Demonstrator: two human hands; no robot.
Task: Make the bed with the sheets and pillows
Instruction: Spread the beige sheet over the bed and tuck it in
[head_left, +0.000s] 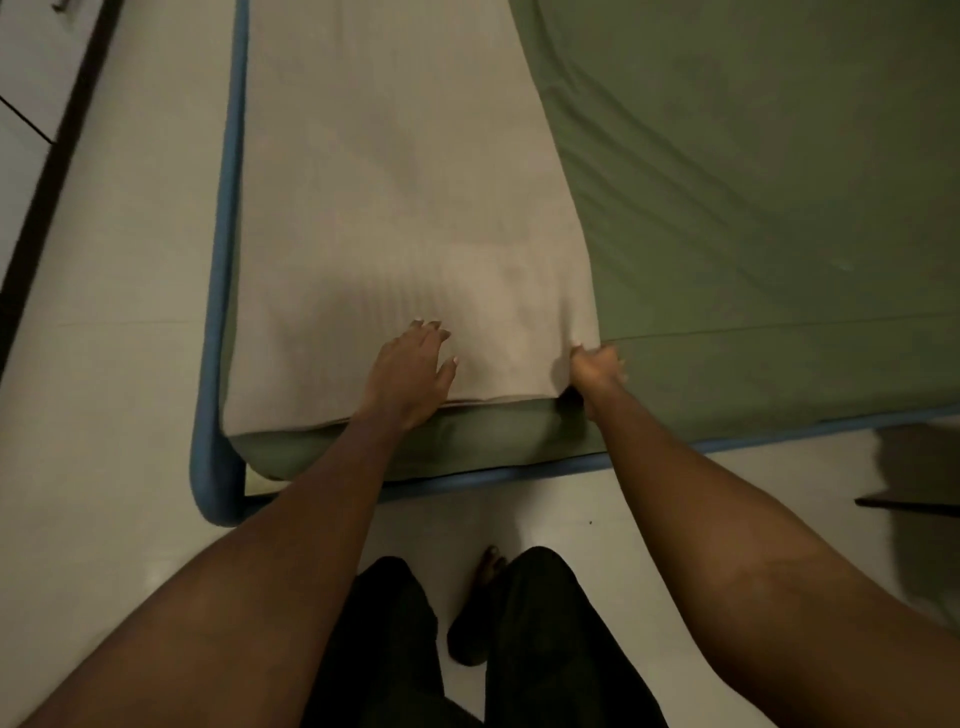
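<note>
A beige, faintly striped cloth sheet (395, 182) is laid as a long folded band on the left part of the mattress. The mattress is covered by an olive-green fitted sheet (753, 182) and bordered by a blue padded bed frame (228, 208). The long axis of the beige sheet runs straight away from the person, and its near short edge lies just at the foot edge of the mattress. The left hand (410, 369) is pressed flat on this near end, with the fingers spread and nothing grasped. The right hand (597, 369) is clenched on the near right corner of the beige sheet, where the cloth is pinched and a little puckered. The uncovered green area lies fully to the right of this grip, so the right hand is the nearer one for the coming move. It is judged that the sheet is to be drawn sideways to the right, across its long axis, while the left part is held down. No pillows are seen.
</note>
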